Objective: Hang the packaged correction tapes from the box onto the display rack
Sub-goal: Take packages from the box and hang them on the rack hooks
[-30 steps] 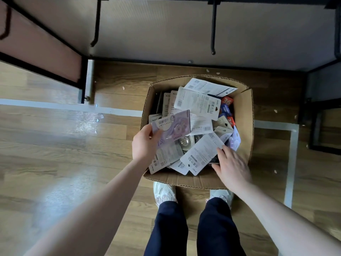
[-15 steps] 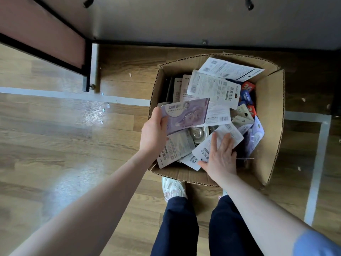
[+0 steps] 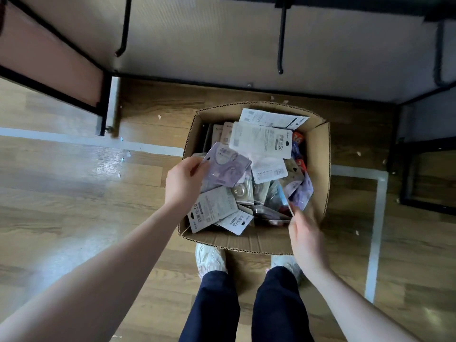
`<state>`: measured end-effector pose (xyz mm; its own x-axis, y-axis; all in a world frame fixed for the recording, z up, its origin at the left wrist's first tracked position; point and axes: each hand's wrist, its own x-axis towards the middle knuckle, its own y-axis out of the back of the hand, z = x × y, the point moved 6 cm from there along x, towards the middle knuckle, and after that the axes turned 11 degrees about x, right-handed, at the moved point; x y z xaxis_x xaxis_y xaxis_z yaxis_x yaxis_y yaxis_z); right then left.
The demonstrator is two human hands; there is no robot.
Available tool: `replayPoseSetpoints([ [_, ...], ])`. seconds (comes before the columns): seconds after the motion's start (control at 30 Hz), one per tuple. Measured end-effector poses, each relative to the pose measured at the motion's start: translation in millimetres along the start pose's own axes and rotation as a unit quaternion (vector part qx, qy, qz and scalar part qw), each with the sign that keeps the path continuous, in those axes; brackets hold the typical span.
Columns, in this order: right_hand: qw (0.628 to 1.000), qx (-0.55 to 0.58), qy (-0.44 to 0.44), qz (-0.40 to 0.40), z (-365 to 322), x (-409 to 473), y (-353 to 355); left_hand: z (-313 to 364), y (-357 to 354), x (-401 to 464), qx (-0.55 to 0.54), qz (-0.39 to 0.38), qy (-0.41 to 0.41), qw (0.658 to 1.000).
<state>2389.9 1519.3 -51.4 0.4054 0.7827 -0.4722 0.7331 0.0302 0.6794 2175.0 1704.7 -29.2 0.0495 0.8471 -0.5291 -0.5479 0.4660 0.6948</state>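
Glossy wood-plank floor (image 3: 74,193) with white tape lines (image 3: 375,218)

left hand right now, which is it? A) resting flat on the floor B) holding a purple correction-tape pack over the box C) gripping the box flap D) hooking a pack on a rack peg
B: the left hand pinches the edge of the purple correction-tape pack above the open cardboard box, well below the rack pegs.

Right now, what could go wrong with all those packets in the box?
The left hand pinches only the corner of the purple packet, so it might slip. The right hand is lifting a thin packet edge-on, blurred; it may snag others. The box is piled loosely, so packets could spill onto the floor.
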Motion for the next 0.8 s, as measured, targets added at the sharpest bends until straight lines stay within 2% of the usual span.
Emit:
replayPoseSetpoints([
  [0.1,0.989,0.034,-0.128,0.06,13,8,39,21,15,-10,-0.001,0.002,-0.011,1.0],
  [0.27,0.986,0.039,-0.146,0.068,-13,18,96,59,46,-27,0.044,-0.001,-0.035,0.998],
  [0.5,0.992,0.015,-0.096,0.078,-82,4,159,123,107,-63,0.118,0.014,-0.112,0.987],
  [0.63,0.995,-0.062,-0.037,0.068,-141,-11,208,166,150,-88,0.155,0.031,-0.162,0.974],
  [0.8,0.989,-0.111,0.028,0.096,-210,-41,282,222,211,-127,0.157,0.073,-0.22,0.96],
])
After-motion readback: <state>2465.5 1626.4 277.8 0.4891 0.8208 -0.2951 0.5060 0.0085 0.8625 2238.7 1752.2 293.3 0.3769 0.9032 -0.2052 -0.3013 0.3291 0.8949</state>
